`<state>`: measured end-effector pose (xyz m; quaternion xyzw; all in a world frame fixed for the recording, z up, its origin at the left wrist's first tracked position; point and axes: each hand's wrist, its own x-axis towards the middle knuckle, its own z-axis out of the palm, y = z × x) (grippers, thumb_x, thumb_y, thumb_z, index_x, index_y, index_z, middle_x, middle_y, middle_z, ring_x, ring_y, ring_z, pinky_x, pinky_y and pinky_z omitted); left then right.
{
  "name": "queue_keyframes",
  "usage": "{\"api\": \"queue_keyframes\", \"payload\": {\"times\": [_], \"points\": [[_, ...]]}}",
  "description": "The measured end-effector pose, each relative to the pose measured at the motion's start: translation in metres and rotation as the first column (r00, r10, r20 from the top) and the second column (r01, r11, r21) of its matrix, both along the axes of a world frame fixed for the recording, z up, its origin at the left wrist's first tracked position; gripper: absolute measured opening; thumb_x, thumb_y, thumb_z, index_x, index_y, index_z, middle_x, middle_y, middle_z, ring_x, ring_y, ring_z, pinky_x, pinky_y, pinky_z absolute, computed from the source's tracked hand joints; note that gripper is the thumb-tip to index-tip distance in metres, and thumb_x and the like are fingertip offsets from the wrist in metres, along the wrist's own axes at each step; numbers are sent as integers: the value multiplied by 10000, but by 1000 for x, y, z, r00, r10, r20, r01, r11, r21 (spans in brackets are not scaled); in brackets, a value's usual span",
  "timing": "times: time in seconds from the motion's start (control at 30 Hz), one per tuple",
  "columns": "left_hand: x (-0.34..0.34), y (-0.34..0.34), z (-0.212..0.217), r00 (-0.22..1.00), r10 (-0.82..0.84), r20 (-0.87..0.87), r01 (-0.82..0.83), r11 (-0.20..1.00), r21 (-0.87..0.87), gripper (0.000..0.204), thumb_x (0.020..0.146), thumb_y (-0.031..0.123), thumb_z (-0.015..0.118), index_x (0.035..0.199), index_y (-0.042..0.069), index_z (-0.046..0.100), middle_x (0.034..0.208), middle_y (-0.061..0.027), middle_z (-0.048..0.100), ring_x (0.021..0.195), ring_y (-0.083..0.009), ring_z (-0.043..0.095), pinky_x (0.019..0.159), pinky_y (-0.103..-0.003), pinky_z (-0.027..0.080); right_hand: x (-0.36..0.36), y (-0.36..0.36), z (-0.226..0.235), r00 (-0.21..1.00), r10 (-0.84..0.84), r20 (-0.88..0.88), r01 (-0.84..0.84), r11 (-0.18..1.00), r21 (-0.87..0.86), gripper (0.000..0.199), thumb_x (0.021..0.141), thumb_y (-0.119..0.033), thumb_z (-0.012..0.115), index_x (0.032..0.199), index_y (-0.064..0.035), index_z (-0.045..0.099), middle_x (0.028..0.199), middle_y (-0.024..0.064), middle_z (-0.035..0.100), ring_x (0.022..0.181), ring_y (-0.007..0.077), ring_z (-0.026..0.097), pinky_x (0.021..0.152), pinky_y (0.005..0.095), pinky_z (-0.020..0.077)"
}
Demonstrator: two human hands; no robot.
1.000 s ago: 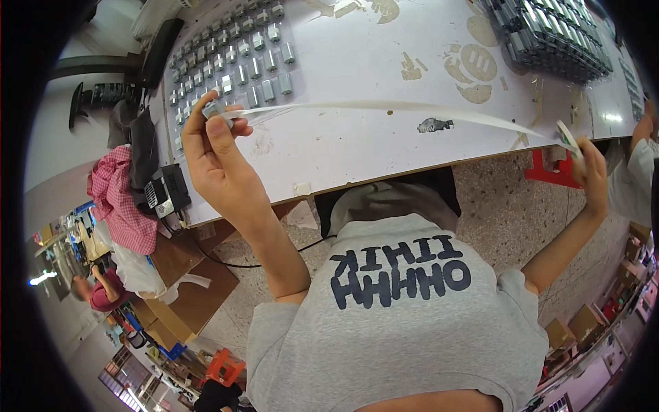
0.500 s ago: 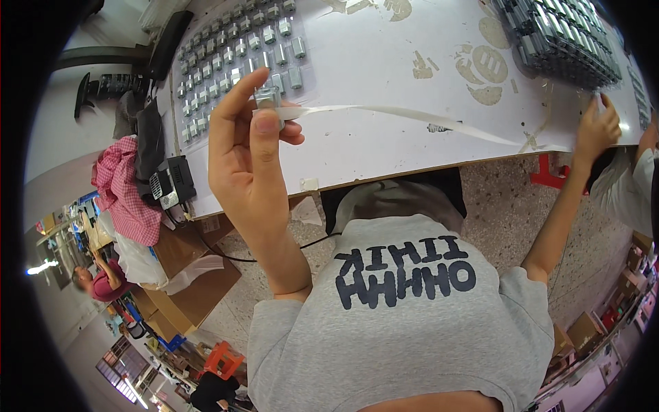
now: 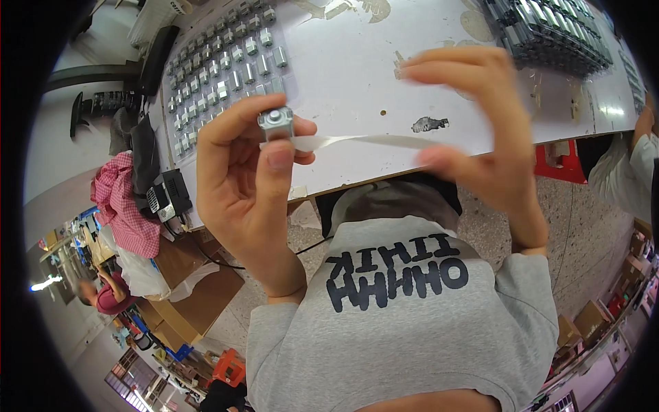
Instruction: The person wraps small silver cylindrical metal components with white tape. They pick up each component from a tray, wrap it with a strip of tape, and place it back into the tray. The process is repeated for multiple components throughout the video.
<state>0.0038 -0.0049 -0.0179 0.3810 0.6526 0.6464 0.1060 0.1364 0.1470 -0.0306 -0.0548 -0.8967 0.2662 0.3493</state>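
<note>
Between thumb and fingers, my left hand (image 3: 250,178) grips a small silver metal part (image 3: 276,122), which looks like a little motor with a round boss on its end. From under my left thumb a thin whitish strip (image 3: 357,139) stretches to the right, slightly twisted. My right hand (image 3: 491,130), smeared by motion, is beside the strip's far end with thumb and fingers wide apart. Its thumb overlaps the strip in view; whether they touch I cannot tell.
A clear plastic tray (image 3: 213,79) of similar metal parts lies at the table's left. Stacked filled trays (image 3: 556,38) stand at the back right. A black boxy device (image 3: 169,194) and checkered cloth (image 3: 127,206) are at the left edge. Another person's arm (image 3: 644,127) shows far right.
My right hand has come left from beside the stacked trays to the strip's end, its fingers now spread. The left hand still grips the metal part, now turned to show its boss.
</note>
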Motion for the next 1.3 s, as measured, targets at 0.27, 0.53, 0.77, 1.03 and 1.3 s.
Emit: {"api": "queue_keyframes", "payload": {"times": [0.27, 0.53, 0.77, 1.03, 1.3], "points": [[6, 2, 7, 998, 0, -62, -2, 1000, -30, 340, 845, 217, 497, 1039, -60, 472, 775, -137, 554, 623, -112, 493, 553, -214, 415, -25, -38, -10, 949, 297, -102, -281, 659, -698, 131, 745, -119, 614, 850, -50, 579, 722, 38, 565, 767, 157, 512, 680, 282, 409], [3, 5, 4, 999, -22, -24, 23, 998, 53, 292, 842, 172, 516, 1025, -54, 485, 755, -96, 557, 631, -83, 489, 576, -166, 388, -27, -34, -9, 897, 375, -235, -344, 256, -904, 82, 800, -67, 563, 814, 14, 556, 750, 20, 542, 708, 64, 479, 631, 199, 380], [5, 4, 3, 996, -41, 84, 44, 999, -25, 292, 887, 187, 440, 1053, -53, 459, 812, -93, 508, 671, -83, 438, 609, -181, 361, -23, -31, -5, 888, 424, -178, -241, 99, -965, 105, 813, -103, 563, 797, 0, 552, 727, -8, 528, 667, 28, 456, 577, 158, 358], [7, -1, -3, 997, -20, 79, 23, 999, -47, 269, 899, 147, 409, 1072, -55, 448, 850, -95, 507, 733, -84, 460, 650, -188, 386, -24, -30, -7, 862, 492, -120, -198, 108, -974, 128, 810, -130, 573, 762, -15, 543, 689, -27, 513, 629, 16, 425, 546, 152, 329], [17, 7, -7, 987, 119, 104, -119, 993, -13, 268, 871, 181, 484, 1017, -43, 477, 776, -77, 516, 680, -92, 455, 623, -187, 375, -20, -30, -3, 865, 498, -65, -150, 133, -980, 145, 805, -132, 577, 730, -20, 524, 660, -34, 496, 629, 17, 424, 547, 160, 330]]}}
